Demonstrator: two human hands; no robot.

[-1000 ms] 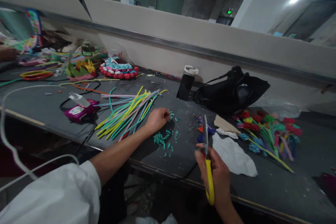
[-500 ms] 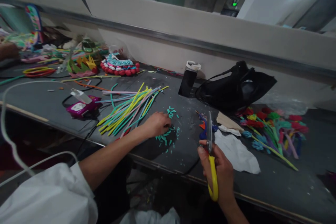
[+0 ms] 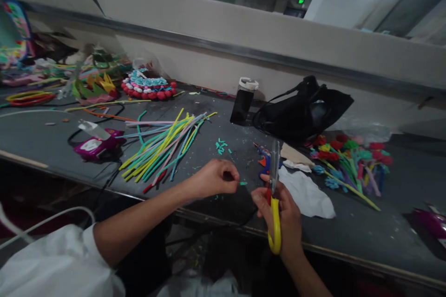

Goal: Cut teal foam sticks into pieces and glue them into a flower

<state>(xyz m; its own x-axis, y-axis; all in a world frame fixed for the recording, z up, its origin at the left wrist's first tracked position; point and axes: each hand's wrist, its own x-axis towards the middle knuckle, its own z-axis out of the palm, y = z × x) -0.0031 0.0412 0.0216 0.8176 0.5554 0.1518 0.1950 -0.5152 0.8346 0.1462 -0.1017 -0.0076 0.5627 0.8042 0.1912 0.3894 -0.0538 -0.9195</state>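
Observation:
My left hand [image 3: 214, 178] is over the front of the table, thumb and fingers pinched on a short teal pipe cleaner piece [image 3: 243, 183] that sticks out to the right. Yellow-handled scissors [image 3: 275, 222] are held in my right hand [image 3: 285, 211], blades pointing up and away from me. A small heap of teal cut pieces [image 3: 220, 145] lies just beyond my left hand. Left of it spreads a bundle of long pipe cleaners [image 3: 163, 146] in yellow, teal, pink and blue. Behind the scissors, a blue glue gun [image 3: 265, 160] is partly covered by the blades.
A black bottle with a white lid [image 3: 243, 102] and a black bag [image 3: 303, 111] stand near the wall. White cloth [image 3: 306, 192] and pipe cleaner flowers [image 3: 358, 162] lie to the right. A purple device [image 3: 95, 146] with a cable sits left, near red-and-blue pompom work [image 3: 149, 86].
My left hand has come away from the scattered teal pieces, moving right toward the scissors with one piece pinched. The view has shifted slightly right; the scissors remain in my right hand.

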